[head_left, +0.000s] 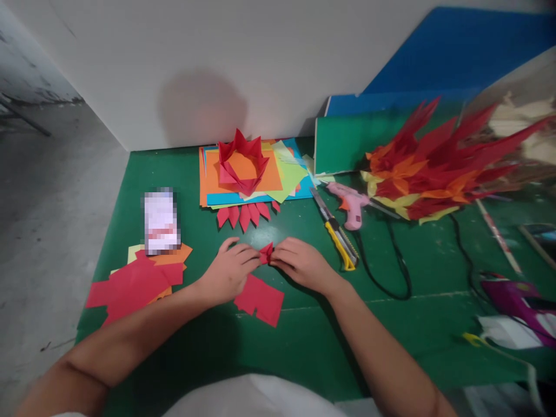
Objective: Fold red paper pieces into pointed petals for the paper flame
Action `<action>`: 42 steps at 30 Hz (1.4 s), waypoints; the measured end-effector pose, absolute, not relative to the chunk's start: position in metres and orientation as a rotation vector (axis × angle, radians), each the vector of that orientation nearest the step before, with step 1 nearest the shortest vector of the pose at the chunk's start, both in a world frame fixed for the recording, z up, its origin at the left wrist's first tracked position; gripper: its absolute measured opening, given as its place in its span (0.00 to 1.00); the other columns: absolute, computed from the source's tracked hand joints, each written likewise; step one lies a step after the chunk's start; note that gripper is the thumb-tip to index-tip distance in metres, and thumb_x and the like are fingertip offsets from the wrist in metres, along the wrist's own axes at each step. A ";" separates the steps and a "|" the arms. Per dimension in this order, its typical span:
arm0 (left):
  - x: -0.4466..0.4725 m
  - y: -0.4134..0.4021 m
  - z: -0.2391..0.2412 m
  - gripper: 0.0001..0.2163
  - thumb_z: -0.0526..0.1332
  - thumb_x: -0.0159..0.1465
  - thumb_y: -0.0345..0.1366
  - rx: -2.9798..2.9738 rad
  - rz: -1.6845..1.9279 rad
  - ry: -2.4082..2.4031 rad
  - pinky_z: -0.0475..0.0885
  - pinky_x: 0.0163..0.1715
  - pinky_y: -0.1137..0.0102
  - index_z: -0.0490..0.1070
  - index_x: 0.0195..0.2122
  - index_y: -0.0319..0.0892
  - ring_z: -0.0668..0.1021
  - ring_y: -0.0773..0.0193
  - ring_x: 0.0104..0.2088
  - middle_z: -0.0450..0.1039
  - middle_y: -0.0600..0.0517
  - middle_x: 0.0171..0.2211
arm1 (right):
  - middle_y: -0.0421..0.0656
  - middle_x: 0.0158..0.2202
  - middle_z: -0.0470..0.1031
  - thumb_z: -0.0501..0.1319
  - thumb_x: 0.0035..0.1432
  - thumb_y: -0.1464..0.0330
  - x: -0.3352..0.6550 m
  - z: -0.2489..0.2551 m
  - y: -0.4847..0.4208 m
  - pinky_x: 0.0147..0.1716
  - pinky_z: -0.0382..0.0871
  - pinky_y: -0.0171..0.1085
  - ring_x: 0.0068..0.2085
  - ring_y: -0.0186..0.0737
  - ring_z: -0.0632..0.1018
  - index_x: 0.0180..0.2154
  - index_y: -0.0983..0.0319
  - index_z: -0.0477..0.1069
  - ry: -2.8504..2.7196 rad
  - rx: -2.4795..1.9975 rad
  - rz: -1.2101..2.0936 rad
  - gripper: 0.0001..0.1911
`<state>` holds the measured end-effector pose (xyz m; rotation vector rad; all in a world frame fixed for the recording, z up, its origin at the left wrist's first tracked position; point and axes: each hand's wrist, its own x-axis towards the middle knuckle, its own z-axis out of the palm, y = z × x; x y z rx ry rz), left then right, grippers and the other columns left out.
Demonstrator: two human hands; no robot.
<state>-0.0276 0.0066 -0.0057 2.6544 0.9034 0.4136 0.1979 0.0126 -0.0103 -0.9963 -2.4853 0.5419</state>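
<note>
Between my two hands is a small folded red paper piece (266, 253). My left hand (234, 267) pinches its left side, and my right hand (302, 262) pinches its right side. Just below them a flat red paper sheet (264, 304) with a notched edge lies on the green table (208, 359). Beyond my hands several red paper petals (245, 215) lie in a row at the edge of a stack of coloured paper (273, 171). On that stack stands a ring of pointed red folded paper (223, 171).
At the left, a phone (160, 223) rests on red, orange and yellow paper scraps (134, 284). Right of my hands are a yellow utility knife (341, 243) and a pink glue gun (351, 202) with a black cord. A red-orange paper flame shape (434, 168) stands farther right.
</note>
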 end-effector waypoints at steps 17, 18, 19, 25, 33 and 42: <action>-0.028 0.006 -0.007 0.17 0.51 0.58 0.22 2.652 0.444 0.897 0.54 0.58 0.56 0.70 0.45 0.42 0.71 0.61 0.49 0.73 0.50 0.46 | 0.43 0.29 0.68 0.54 0.55 0.74 0.179 -0.005 0.009 0.34 0.60 0.40 0.33 0.41 0.67 0.28 0.60 0.62 -2.304 -1.246 0.668 0.05; -0.028 0.006 -0.007 0.16 0.51 0.59 0.22 2.652 0.445 0.896 0.54 0.57 0.56 0.70 0.44 0.42 0.71 0.60 0.49 0.73 0.49 0.46 | 0.43 0.29 0.68 0.55 0.54 0.74 0.178 -0.005 0.009 0.34 0.60 0.40 0.33 0.41 0.67 0.27 0.60 0.62 -2.297 -1.249 0.664 0.06; -0.028 0.006 -0.007 0.16 0.51 0.59 0.22 2.652 0.446 0.893 0.54 0.57 0.56 0.70 0.44 0.42 0.71 0.60 0.49 0.73 0.49 0.46 | 0.42 0.28 0.67 0.55 0.54 0.75 0.177 -0.005 0.009 0.34 0.59 0.39 0.32 0.40 0.67 0.27 0.60 0.61 -2.289 -1.252 0.663 0.06; -0.028 0.008 -0.006 0.15 0.51 0.60 0.23 2.651 0.427 0.835 0.55 0.57 0.58 0.70 0.44 0.41 0.71 0.61 0.48 0.73 0.49 0.45 | 0.41 0.27 0.66 0.56 0.52 0.75 0.175 -0.006 0.010 0.33 0.59 0.38 0.31 0.40 0.67 0.25 0.60 0.60 -2.247 -1.286 0.661 0.07; -0.027 0.008 -0.003 0.15 0.51 0.60 0.23 2.662 0.399 0.837 0.55 0.57 0.58 0.70 0.45 0.41 0.71 0.61 0.47 0.73 0.49 0.43 | 0.40 0.25 0.65 0.57 0.50 0.76 0.173 -0.008 0.013 0.32 0.59 0.37 0.30 0.38 0.67 0.24 0.60 0.60 -2.218 -1.318 0.660 0.08; -0.027 0.006 -0.005 0.18 0.51 0.59 0.23 2.656 0.385 0.852 0.52 0.58 0.56 0.69 0.48 0.42 0.71 0.60 0.48 0.73 0.49 0.45 | 0.39 0.26 0.66 0.58 0.50 0.76 0.176 -0.007 0.013 0.33 0.58 0.37 0.31 0.38 0.67 0.25 0.60 0.61 -2.214 -1.304 0.731 0.08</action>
